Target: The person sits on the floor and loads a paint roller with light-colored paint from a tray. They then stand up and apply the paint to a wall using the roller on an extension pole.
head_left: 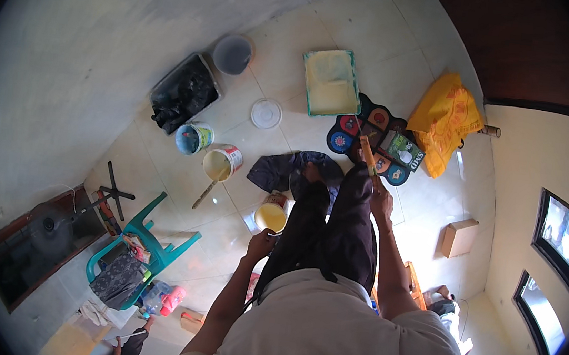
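My left hand (261, 246) is closed at the near edge of a can of yellow paint (270, 217), beside my left leg. In my right hand (381, 205) is the orange handle of a paint roller (368, 156). Its thin rod runs toward the green-rimmed paint tray (356, 100), where a pale, paint-covered roller head seems to lie in cream paint. Beneath the handle lies a dark mat (339, 141) with round coloured pictures. A dark cloth (268, 172) is spread on the floor by my feet.
Left stand a paint bucket (233, 155) with a stick, a smaller tub (202, 135), a grey bucket (232, 55) and a bin with black plastic (193, 92). A white lid (266, 113), yellow bag (448, 122), cardboard box (460, 238) and green chair (167, 255) surround me. Other people are behind.
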The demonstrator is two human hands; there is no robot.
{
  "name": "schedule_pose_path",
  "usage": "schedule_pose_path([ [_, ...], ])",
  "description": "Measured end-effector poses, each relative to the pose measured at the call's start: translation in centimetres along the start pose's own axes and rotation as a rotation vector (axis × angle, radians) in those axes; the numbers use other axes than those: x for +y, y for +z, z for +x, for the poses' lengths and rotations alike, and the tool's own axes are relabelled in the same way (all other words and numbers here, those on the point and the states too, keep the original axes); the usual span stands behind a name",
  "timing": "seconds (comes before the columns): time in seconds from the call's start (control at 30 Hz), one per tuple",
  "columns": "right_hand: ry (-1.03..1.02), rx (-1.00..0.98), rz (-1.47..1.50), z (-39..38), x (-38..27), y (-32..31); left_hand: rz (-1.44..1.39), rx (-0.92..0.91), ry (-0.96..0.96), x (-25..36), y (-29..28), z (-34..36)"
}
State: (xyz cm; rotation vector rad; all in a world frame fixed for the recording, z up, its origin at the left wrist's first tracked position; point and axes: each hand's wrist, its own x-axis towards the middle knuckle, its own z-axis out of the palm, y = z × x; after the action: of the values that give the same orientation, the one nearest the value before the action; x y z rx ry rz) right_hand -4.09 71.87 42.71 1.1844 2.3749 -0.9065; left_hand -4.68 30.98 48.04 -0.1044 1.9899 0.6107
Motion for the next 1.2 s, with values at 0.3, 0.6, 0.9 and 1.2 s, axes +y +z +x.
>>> schedule_pose_path([
  [0.3,-0.336,0.284,-0.161,9.5,-3.3,7.1,-0.047,0.103,0.147,0.5,0.0,0.9],
  [0.6,-0.032,-0.173,-0.126,1.3,-2.9,3.9,-0.026,0.076,0.033,-0.9,0.8,-0.2],
  [0.9,-0.362,0.181,-0.079,4.8,-3.3,4.7,-0.016,0.018,0.054,-0.3,-0.2,1.1],
  [1.2,-0.155,0.018,-0.092,3.9,-7.8,3.9,-0.051,0.099,0.121,-0.4,-0.2,0.8],
])
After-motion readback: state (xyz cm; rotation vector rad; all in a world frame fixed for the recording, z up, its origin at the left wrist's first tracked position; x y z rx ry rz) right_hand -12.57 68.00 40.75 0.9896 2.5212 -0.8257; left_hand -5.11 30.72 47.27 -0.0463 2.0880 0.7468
